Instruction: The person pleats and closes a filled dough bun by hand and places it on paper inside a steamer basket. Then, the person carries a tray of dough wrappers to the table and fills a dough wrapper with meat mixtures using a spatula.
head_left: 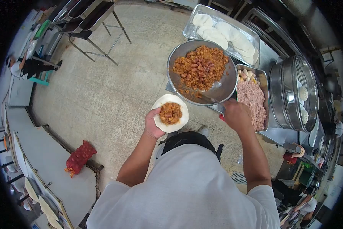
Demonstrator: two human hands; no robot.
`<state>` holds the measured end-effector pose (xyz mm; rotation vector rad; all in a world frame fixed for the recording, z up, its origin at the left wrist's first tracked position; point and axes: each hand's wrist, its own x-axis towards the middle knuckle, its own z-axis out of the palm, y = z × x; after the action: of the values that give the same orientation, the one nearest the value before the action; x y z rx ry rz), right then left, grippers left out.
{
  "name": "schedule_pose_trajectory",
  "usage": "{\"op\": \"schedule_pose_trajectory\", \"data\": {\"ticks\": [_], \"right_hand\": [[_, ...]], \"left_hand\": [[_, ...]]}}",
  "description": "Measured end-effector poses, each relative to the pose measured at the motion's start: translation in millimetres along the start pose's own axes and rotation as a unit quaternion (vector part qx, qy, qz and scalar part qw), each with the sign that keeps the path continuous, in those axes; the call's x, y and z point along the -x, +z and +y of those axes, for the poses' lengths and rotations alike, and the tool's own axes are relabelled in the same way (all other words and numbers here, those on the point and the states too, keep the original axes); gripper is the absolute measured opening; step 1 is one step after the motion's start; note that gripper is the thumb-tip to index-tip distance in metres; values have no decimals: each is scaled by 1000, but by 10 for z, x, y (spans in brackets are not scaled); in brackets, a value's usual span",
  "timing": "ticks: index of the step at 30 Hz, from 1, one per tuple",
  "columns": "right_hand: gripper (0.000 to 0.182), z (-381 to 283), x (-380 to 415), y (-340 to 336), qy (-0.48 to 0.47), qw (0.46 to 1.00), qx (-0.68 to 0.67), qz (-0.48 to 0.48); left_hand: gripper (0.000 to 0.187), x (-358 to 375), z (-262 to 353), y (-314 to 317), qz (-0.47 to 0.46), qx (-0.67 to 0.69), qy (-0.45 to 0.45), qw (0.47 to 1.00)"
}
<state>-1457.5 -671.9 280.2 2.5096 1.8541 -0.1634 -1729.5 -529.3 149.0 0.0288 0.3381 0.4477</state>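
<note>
A round dough wrapper (pixel 182 100) lies on my left hand (pixel 153 125), with my thumb over its near left edge. Chunky orange-brown filling (pixel 170 113) is heaped in its middle. My right hand (pixel 237 114) is closed round a thin metal utensil (pixel 211 98), whose far end reaches into a large steel bowl (pixel 171 72). Part of the utensil is hidden by my fingers. More of the orange-brown filling (pixel 200 65) fills the bowl, with redder chunks on top. Right of the bowl, a metal pan (pixel 269 102) holds pinkish minced meat (pixel 250 103) and pale pieces behind it.
Behind the bowl, a metal tray (pixel 190 28) holds several flat dough rounds (pixel 217 36). Round steamers (pixel 278 93) with white buns stand at the right. A red mesh sack (pixel 81 157) rests on the left table (pixel 60 187). Other people (pixel 16 68) are farther off.
</note>
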Motion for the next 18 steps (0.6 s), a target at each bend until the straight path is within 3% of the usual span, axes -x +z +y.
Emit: {"op": "schedule_pose_trajectory", "data": {"ticks": [5, 10, 13, 16, 18], "right_hand": [[18, -286, 129, -126, 21, 999, -36, -23], [19, -331, 107, -43, 56, 983, -159, 67], [19, -386, 18, 201, 100, 991, -84, 39], [26, -548, 3, 172, 97, 991, -92, -17], [25, -555, 43, 215, 69, 986, -145, 35]], "left_hand": [[58, -113, -92, 30, 3, -6, 48, 999], [55, -234, -109, 30, 24, -14, 93, 995], [57, -268, -86, -1, 26, -18, 98, 995], [56, -281, -62, 23, 30, -26, 112, 993], [55, -282, -37, 46, 43, -21, 115, 992]]}}
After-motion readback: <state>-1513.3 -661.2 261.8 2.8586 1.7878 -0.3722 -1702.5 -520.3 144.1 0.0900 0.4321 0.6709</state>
